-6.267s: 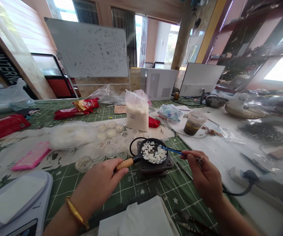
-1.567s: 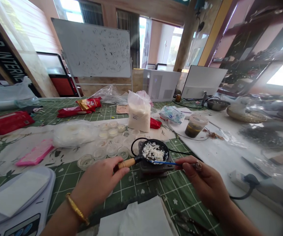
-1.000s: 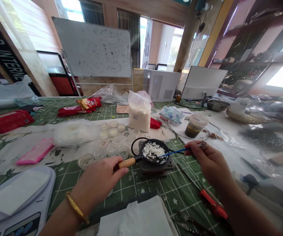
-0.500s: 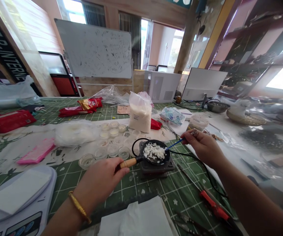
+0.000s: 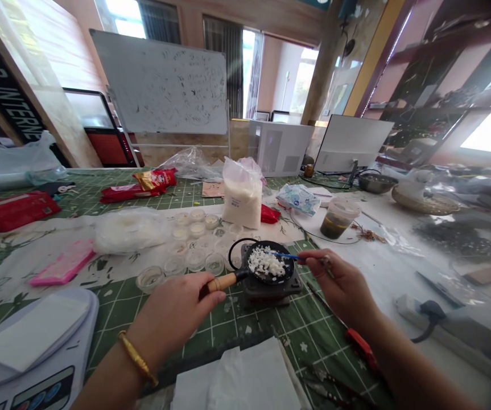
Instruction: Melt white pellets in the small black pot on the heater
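Note:
My left hand (image 5: pixel 172 319) grips the wooden handle (image 5: pixel 222 281) of a small black pan (image 5: pixel 279 277), which sits above a small black electric hotplate (image 5: pixel 271 295). White flakes (image 5: pixel 265 263) lie heaped inside the pan. My right hand (image 5: pixel 337 290) pinches a thin blue stick (image 5: pixel 285 256) between its fingers. The stick's tip reaches over the pan, near the white flakes. A gold bangle (image 5: pixel 136 359) circles my left wrist.
Several small clear dishes (image 5: pixel 194 250) stand left of the pan. A white scale (image 5: pixel 32 347) lies at lower left, tissue paper (image 5: pixel 245 376) at the front, and a red-handled tool (image 5: pixel 360 348) under my right forearm. A bag of white granules (image 5: pixel 242 199) stands behind.
My right hand has dropped and moved left, carrying the blue stick from the pan's right rim across the flakes. The pan and my left hand have barely moved.

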`<state>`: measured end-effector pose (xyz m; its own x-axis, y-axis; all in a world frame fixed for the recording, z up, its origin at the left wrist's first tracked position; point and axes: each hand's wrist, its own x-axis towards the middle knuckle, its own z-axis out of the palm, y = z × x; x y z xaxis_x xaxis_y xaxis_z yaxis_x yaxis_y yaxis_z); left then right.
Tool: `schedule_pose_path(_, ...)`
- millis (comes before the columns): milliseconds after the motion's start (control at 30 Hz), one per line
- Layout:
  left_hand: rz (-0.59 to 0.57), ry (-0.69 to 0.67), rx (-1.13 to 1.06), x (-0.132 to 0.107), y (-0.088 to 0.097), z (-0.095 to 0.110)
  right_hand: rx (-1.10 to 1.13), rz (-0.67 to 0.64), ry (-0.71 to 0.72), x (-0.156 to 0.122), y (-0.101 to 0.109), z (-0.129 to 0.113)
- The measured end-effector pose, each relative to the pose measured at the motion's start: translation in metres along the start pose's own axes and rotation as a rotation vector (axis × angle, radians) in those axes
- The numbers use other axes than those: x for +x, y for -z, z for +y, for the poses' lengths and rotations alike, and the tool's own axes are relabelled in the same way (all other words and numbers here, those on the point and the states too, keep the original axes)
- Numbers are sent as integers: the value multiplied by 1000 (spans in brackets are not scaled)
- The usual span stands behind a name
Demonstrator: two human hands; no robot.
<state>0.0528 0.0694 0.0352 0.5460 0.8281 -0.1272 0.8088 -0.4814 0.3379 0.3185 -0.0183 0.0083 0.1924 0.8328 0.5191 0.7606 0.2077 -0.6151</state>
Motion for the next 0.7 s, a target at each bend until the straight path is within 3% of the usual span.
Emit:
schedule_pose_path(200, -22, 35, 4, 1, 1, 0, 62, 101, 91, -31, -19, -11)
schedule_pose_path(333, -16, 46, 7, 1, 1, -1, 21, 15, 225, -39, -26, -15)
schedule_pose_path(467, 15, 51, -19, -1, 0, -5, 5, 87, 215, -41, -24, -14)
schedule_pose_path(633, 83, 77, -63, 1, 2, -15, 25, -4, 250, -43, -24, -12)
schedule_pose_path(700, 147, 93, -81, 0, 5, -18, 22, 26, 225, -43, -24, -11)
